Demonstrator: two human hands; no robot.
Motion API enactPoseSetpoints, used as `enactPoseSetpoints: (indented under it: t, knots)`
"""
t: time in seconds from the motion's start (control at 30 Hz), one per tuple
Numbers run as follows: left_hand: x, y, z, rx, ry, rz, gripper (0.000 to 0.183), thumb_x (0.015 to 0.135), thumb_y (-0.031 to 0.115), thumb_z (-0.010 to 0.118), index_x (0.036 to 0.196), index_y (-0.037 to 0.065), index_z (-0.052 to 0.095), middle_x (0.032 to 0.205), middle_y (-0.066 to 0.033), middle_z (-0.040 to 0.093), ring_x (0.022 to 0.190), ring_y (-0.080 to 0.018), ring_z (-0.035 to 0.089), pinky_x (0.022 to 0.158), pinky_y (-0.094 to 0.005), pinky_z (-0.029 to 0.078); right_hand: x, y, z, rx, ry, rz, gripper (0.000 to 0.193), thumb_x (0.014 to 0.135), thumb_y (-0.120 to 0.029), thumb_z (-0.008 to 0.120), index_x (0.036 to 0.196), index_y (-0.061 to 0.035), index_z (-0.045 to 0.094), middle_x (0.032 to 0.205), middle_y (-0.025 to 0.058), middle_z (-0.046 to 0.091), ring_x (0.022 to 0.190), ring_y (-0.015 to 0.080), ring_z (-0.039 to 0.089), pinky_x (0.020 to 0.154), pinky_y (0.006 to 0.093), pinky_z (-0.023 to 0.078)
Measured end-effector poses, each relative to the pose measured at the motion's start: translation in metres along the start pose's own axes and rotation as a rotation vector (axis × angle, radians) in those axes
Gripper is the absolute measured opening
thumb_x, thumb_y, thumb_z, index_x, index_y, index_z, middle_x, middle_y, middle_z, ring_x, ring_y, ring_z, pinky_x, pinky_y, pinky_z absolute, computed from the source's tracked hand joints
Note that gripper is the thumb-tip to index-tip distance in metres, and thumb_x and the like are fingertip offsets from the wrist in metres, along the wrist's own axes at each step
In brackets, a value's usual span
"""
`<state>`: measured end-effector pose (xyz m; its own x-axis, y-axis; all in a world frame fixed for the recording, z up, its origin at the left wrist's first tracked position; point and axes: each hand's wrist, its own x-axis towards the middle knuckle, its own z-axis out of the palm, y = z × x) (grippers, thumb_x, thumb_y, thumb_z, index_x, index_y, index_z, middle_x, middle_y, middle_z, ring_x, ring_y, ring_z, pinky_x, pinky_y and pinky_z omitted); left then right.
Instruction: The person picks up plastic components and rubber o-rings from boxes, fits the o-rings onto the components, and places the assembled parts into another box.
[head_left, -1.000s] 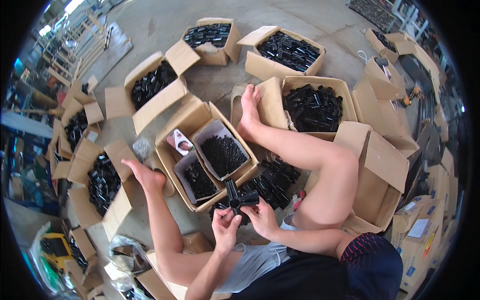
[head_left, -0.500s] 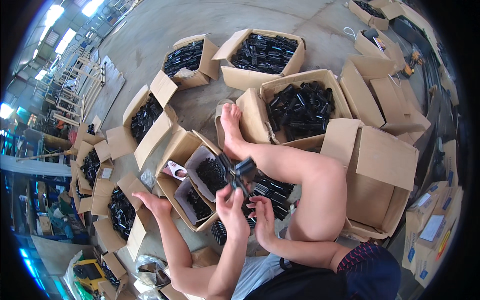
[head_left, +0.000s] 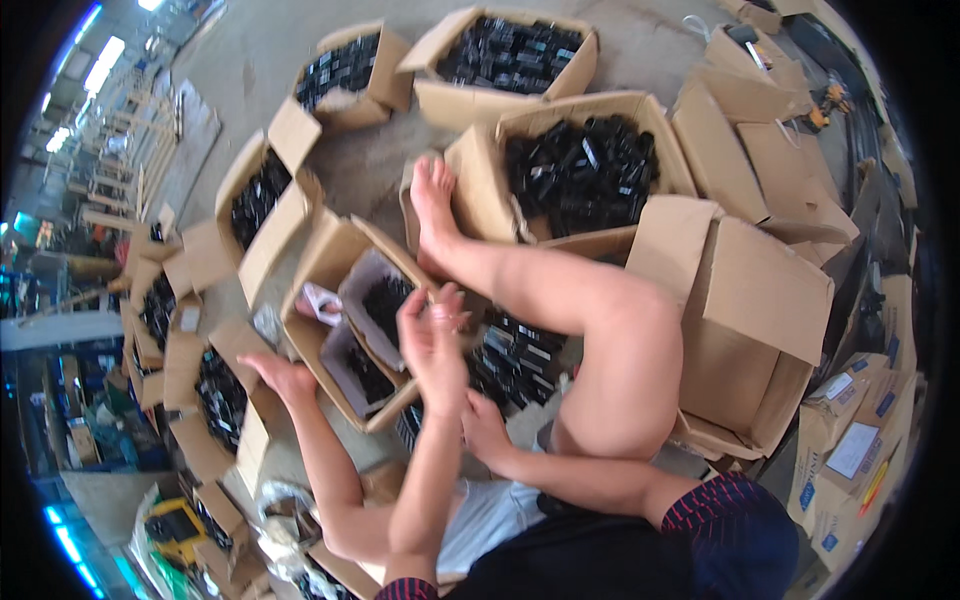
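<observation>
My left hand is raised at the near right edge of a cardboard box with grey-lined trays. Its fingers are half curled and apart, smeared by motion, and I see nothing in them. Small black pieces lie in the two trays. Just right of my left wrist, my right hand is closed, its fingertips partly hidden behind that wrist. Whatever it may hold does not show. Beyond both hands, rows of black plastic parts lie between my legs.
Open cardboard boxes of black parts stand around me, including a large one past my right foot and others farther off. An open carton stands beside my right knee. A yellow tool lies at lower left.
The black part that my left hand held up is gone from view. My left hand has shifted left and up, its fingers now loosened. My right hand has drawn down and closed behind the left wrist.
</observation>
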<state>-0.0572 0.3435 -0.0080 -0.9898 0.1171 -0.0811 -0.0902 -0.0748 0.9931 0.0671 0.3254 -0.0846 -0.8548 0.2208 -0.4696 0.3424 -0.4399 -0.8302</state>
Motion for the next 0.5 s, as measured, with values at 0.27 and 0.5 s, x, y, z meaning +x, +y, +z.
enactPoseSetpoints:
  t: [0.27, 0.5]
  knots:
    - [-0.051, 0.031, -0.237, 0.264, 0.444, 0.103, 0.031, 0.107, 0.025, 0.053, 0.128, 0.001, 0.053, 0.110, -0.0178, 0.072, 0.098, -0.0196, 0.070, 0.088, -0.0310, 0.053, -0.025, -0.003, 0.016, 0.105, -0.231, 0.234, 0.057, 0.108, -0.047, 0.045, 0.071, -0.0064, 0.061, 0.055, -0.0036, 0.046, 0.047, 0.0035, 0.039, 0.045, 0.0230, 0.027]
    - [-0.034, 0.028, -0.318, 0.259, 0.580, 0.009, 0.032, 0.106, 0.024, 0.056, 0.127, 0.001, 0.054, 0.112, -0.0152, 0.071, 0.101, -0.0183, 0.068, 0.089, -0.0292, 0.053, -0.020, 0.021, 0.010, -0.273, -0.287, 0.233, 0.024, 0.104, -0.024, 0.058, 0.100, -0.0030, 0.068, 0.079, -0.0006, 0.061, 0.070, 0.0076, 0.055, 0.062, 0.0245, 0.045]
